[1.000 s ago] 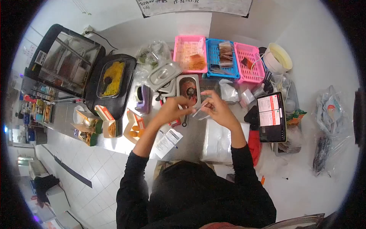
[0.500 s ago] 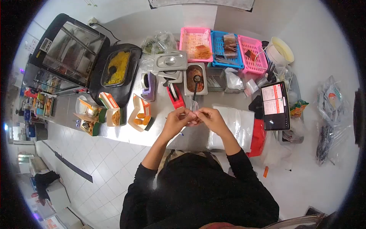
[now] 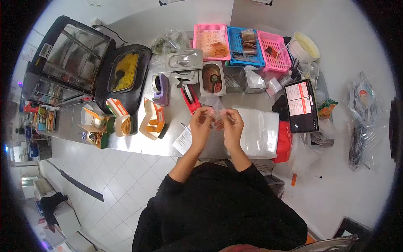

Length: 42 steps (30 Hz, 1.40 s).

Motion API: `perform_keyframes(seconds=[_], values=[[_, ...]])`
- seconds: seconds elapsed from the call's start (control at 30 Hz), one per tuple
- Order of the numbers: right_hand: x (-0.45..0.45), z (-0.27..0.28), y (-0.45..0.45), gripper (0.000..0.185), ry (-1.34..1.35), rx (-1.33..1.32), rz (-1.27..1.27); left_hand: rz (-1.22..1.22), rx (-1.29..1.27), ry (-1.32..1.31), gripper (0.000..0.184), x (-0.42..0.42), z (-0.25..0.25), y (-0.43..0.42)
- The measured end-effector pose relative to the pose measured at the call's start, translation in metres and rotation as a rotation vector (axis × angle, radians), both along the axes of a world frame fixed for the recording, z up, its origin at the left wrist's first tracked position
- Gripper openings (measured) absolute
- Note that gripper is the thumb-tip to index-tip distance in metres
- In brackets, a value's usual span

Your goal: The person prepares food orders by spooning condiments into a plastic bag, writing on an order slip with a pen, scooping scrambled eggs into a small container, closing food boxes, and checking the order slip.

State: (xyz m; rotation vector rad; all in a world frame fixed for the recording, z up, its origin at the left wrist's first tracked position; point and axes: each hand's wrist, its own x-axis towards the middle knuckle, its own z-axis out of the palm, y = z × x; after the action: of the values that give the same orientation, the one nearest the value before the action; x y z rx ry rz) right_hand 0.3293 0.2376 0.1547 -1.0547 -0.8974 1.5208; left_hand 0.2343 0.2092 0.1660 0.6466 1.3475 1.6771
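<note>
A small clear plastic bag (image 3: 215, 103) is stretched between my two hands, above the steel counter. My left hand (image 3: 202, 120) pinches one side of it between closed fingertips. The opposite side is pinched by my right hand (image 3: 230, 123). What the bag contains, if anything, I cannot make out. Just beyond it stands a steel pan of reddish-brown sauce (image 3: 208, 87) with a black ladle (image 3: 214, 78) in it. Near my left hand is a red tape dispenser (image 3: 190, 97). A stack of clear plastic bags (image 3: 254, 133) lies right of my right hand.
Open food boxes (image 3: 152, 119) and a printed slip (image 3: 183, 142) lie to the left. Yellow rice in a tray (image 3: 132, 69) sits near a glass display case (image 3: 71, 54). Pink and blue baskets (image 3: 233, 46) line the back; a tablet (image 3: 302, 105) stands right.
My hands have moved slightly apart, and the clear bag now shows more openly between them. The printed slip left of my left hand has come into view. The camera view has shifted a little.
</note>
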Motion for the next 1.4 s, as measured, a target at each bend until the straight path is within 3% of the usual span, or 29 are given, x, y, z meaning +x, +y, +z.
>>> perform_keyframes(seconds=[0.03, 0.13, 0.23, 0.27, 0.37, 0.4, 0.5, 0.53, 0.63, 0.67, 0.77, 0.87, 0.93, 1.0, 1.07, 1.17, 1.3, 1.4], values=[[-0.001, -0.001, -0.002, 0.007, 0.23, -0.194, -0.028, -0.039, -0.061, -0.288, 0.012, -0.001, -0.008, -0.001], [0.003, -0.027, -0.002, 0.007, 0.8, -0.591, 0.065, -0.098, 0.104, -0.837, 0.012, -0.007, -0.027, -0.008], [0.0, -0.011, -0.015, 0.015, 0.678, -0.494, 0.209, 0.031, 0.164, 0.052, 0.01, -0.005, -0.011, -0.005], [-0.002, 0.001, -0.014, 0.019, 0.577, -0.502, 0.172, -0.042, 0.1, 0.314, 0.009, -0.006, 0.005, -0.007], [0.018, -0.002, 0.005, 0.017, 0.368, -0.26, 0.494, -0.308, -0.111, 0.722, 0.011, -0.028, 0.028, -0.011], [0.021, 0.003, 0.009, 0.018, 0.363, -0.312, 0.529, -0.284, 0.024, 0.601, 0.015, -0.03, 0.022, -0.009], [0.036, 0.009, 0.02, 0.02, 0.652, -0.414, 0.739, -0.699, -0.079, -0.367, 0.017, -0.049, 0.024, -0.024], [0.04, 0.013, 0.023, 0.021, 0.741, -0.321, 0.879, -0.719, -0.07, -0.619, 0.021, -0.054, 0.013, -0.027], [0.046, 0.026, 0.017, 0.019, 0.447, -0.222, 0.943, -0.59, -0.03, -1.019, 0.022, -0.047, 0.01, -0.037], [0.044, 0.024, 0.017, 0.019, 0.473, -0.23, 0.918, -0.472, -0.035, -1.093, 0.024, -0.044, 0.009, -0.038], [0.037, 0.022, 0.017, 0.017, 0.492, -0.279, 0.82, -0.428, 0.103, -1.131, 0.015, -0.031, 0.024, -0.034], [0.033, 0.037, 0.014, 0.014, 0.346, -0.276, 0.709, -0.106, 0.103, 0.189, 0.012, -0.025, 0.016, -0.015], [0.028, 0.05, 0.005, 0.016, 0.16, -0.156, 0.679, 0.102, 0.096, 0.619, 0.014, -0.021, 0.028, -0.007], [0.015, 0.015, 0.009, 0.019, -0.205, 0.282, 0.28, 0.169, 0.162, 1.073, 0.016, -0.014, 0.02, -0.007], [0.005, 0.015, 0.02, 0.023, -0.478, 0.715, -0.204, 0.136, 0.139, 1.184, 0.016, 0.003, 0.016, -0.008], [0.003, 0.012, 0.026, 0.023, -0.543, 0.839, -0.304, 0.193, 0.124, 1.356, 0.019, 0.003, 0.028, 0.001], [0.013, 0.004, 0.039, 0.028, -0.497, 0.608, 0.112, 0.014, -0.063, 1.405, 0.025, -0.013, 0.028, 0.007], [0.017, 0.013, 0.061, 0.035, -0.386, 0.423, 0.339, -0.123, 0.184, 1.503, 0.039, -0.022, 0.029, 0.014]])
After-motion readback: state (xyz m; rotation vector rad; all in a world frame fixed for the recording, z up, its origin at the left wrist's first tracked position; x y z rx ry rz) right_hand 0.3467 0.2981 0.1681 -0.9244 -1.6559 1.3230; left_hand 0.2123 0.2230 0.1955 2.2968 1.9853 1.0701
